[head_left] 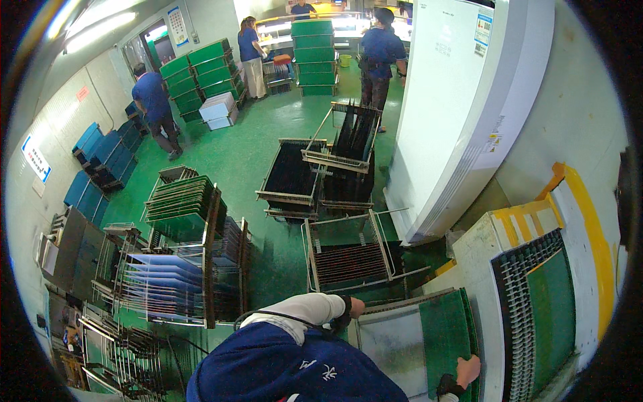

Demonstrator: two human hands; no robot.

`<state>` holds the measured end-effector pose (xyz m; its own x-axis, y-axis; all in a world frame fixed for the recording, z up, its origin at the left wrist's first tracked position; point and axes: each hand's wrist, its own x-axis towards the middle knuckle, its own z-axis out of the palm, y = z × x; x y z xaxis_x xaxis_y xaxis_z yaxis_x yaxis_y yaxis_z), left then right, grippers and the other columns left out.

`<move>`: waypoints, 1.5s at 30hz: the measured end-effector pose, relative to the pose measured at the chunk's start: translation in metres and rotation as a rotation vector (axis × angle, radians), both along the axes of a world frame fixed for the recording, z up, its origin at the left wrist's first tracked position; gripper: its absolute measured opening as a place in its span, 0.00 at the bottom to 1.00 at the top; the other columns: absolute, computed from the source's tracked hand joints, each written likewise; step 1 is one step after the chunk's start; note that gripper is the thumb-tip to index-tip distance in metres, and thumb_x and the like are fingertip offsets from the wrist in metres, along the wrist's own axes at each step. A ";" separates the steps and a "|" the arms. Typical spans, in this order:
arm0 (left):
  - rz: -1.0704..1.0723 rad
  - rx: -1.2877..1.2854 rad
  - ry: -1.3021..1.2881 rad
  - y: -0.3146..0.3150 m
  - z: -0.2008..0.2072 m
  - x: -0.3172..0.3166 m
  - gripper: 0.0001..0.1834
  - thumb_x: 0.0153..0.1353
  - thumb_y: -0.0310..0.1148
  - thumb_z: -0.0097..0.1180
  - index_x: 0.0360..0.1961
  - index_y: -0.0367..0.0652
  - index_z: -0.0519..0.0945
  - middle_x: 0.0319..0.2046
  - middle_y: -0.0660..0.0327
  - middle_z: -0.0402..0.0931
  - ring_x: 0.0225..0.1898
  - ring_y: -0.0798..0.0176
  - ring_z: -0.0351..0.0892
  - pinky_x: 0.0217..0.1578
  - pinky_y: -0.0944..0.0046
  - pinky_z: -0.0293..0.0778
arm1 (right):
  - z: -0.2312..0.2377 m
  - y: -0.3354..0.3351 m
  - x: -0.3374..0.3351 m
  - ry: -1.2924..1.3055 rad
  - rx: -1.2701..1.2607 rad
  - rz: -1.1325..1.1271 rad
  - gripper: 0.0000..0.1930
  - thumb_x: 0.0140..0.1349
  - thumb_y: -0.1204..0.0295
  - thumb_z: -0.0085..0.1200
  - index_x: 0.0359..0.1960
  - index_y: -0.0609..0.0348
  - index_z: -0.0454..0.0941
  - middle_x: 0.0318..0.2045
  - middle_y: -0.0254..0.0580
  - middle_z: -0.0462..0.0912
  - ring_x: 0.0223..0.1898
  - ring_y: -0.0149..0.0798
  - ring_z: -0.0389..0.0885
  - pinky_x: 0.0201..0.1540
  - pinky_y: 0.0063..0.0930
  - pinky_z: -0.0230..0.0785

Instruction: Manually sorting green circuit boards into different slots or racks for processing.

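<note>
A rack (395, 305) at the lower right, close to my body, holds a pale grey sheet (395, 342) and upright green circuit board panels (442, 335). At the outer right edge of the green panels, my right hand (468, 370) has its fingers closed on a green panel. My left hand (357, 307) is closed at the rack's far left corner; its fingertips are hidden, so what it grips cannot be made out. Dark wristbands circle both wrists. Another green panel (552, 315) lies on a roller conveyor (516, 315) to the right.
An open metal rack (351, 251) stands just ahead, with black racks (291, 171) beyond. Racks of green boards (181, 208) and bluish sheets (161, 281) are on the left. A tall white cabinet (442, 120) rises at right. Co-workers (382, 60) stand farther back, near stacked green bins (313, 57).
</note>
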<state>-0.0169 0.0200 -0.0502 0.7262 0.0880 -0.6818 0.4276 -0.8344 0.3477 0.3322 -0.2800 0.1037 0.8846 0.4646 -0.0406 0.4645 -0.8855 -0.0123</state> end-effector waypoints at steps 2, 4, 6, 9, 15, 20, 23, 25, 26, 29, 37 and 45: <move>0.085 -0.051 -0.032 -0.001 -0.002 0.000 0.13 0.53 0.33 0.48 0.20 0.34 0.77 0.20 0.53 0.72 0.20 0.55 0.70 0.18 0.56 0.66 | 0.002 0.001 0.000 -0.018 0.001 -0.005 0.23 0.37 0.64 0.65 0.37 0.61 0.75 0.37 0.48 0.77 0.40 0.49 0.76 0.40 0.39 0.69; 0.098 -0.076 -0.027 0.000 0.006 0.001 0.11 0.51 0.30 0.49 0.17 0.34 0.77 0.18 0.53 0.71 0.17 0.56 0.67 0.16 0.56 0.65 | 0.006 0.003 0.001 0.002 0.001 -0.025 0.23 0.37 0.63 0.65 0.36 0.61 0.75 0.37 0.49 0.77 0.40 0.50 0.76 0.41 0.39 0.68; 0.036 -0.074 0.018 0.001 0.022 0.003 0.10 0.47 0.28 0.49 0.14 0.34 0.76 0.16 0.54 0.70 0.15 0.56 0.66 0.15 0.56 0.63 | 0.007 0.003 0.004 0.029 0.007 -0.034 0.23 0.37 0.66 0.65 0.38 0.62 0.75 0.37 0.51 0.77 0.41 0.51 0.75 0.42 0.40 0.68; 0.025 -0.089 -0.148 0.001 0.007 -0.004 0.09 0.44 0.26 0.49 0.12 0.35 0.75 0.14 0.54 0.69 0.13 0.56 0.64 0.14 0.56 0.62 | 0.009 0.005 0.005 0.034 0.015 -0.011 0.24 0.36 0.68 0.65 0.38 0.63 0.75 0.38 0.52 0.77 0.42 0.51 0.75 0.44 0.39 0.67; -0.075 -0.030 0.129 -0.002 0.049 0.009 0.10 0.54 0.31 0.50 0.32 0.36 0.80 0.33 0.52 0.76 0.31 0.55 0.74 0.30 0.55 0.68 | 0.010 0.004 0.007 0.013 0.025 -0.025 0.24 0.36 0.68 0.65 0.39 0.64 0.75 0.38 0.52 0.77 0.43 0.51 0.74 0.44 0.38 0.67; 0.154 -0.065 -0.057 -0.002 0.016 0.000 0.04 0.35 0.27 0.55 0.13 0.38 0.77 0.17 0.54 0.74 0.17 0.57 0.72 0.15 0.56 0.66 | -0.006 -0.002 0.018 -0.029 0.082 0.002 0.25 0.33 0.64 0.68 0.35 0.64 0.75 0.36 0.50 0.77 0.41 0.50 0.75 0.42 0.37 0.67; 0.152 -0.033 -0.092 -0.004 0.010 -0.001 0.04 0.35 0.28 0.54 0.13 0.39 0.77 0.16 0.56 0.74 0.17 0.57 0.72 0.15 0.56 0.66 | -0.003 0.001 0.018 -0.021 0.077 0.010 0.25 0.33 0.66 0.67 0.35 0.64 0.75 0.36 0.50 0.78 0.40 0.52 0.75 0.41 0.38 0.67; 0.118 -0.019 -0.076 -0.005 0.016 0.000 0.04 0.36 0.28 0.54 0.13 0.40 0.77 0.16 0.56 0.74 0.17 0.57 0.73 0.15 0.56 0.67 | 0.010 0.006 0.013 0.046 0.032 -0.022 0.24 0.33 0.67 0.66 0.36 0.64 0.75 0.36 0.51 0.78 0.39 0.52 0.75 0.41 0.39 0.68; 0.091 -0.016 -0.040 -0.004 0.020 0.002 0.04 0.36 0.28 0.53 0.13 0.40 0.78 0.15 0.57 0.74 0.17 0.57 0.73 0.16 0.56 0.67 | 0.012 0.007 0.011 0.044 0.043 -0.029 0.24 0.34 0.67 0.66 0.36 0.64 0.75 0.36 0.52 0.78 0.40 0.53 0.75 0.41 0.39 0.68; 0.082 -0.018 -0.029 -0.005 0.036 0.002 0.05 0.39 0.28 0.53 0.14 0.40 0.78 0.15 0.57 0.74 0.17 0.58 0.73 0.16 0.56 0.67 | 0.019 0.009 0.005 0.047 0.073 -0.039 0.23 0.35 0.69 0.65 0.37 0.65 0.76 0.36 0.53 0.78 0.41 0.53 0.75 0.43 0.39 0.67; 0.220 -0.043 -0.071 -0.013 0.044 -0.005 0.06 0.43 0.30 0.53 0.19 0.39 0.80 0.17 0.56 0.75 0.20 0.56 0.76 0.16 0.57 0.69 | 0.022 0.008 -0.006 0.089 0.041 -0.014 0.21 0.36 0.69 0.63 0.35 0.64 0.77 0.35 0.53 0.78 0.39 0.53 0.76 0.41 0.40 0.68; 0.052 0.094 -0.049 -0.019 0.036 -0.005 0.07 0.43 0.30 0.56 0.25 0.40 0.81 0.26 0.55 0.77 0.27 0.50 0.78 0.20 0.50 0.74 | -0.010 -0.012 -0.013 0.025 0.071 0.139 0.22 0.37 0.65 0.64 0.35 0.63 0.76 0.33 0.52 0.78 0.37 0.51 0.76 0.38 0.40 0.69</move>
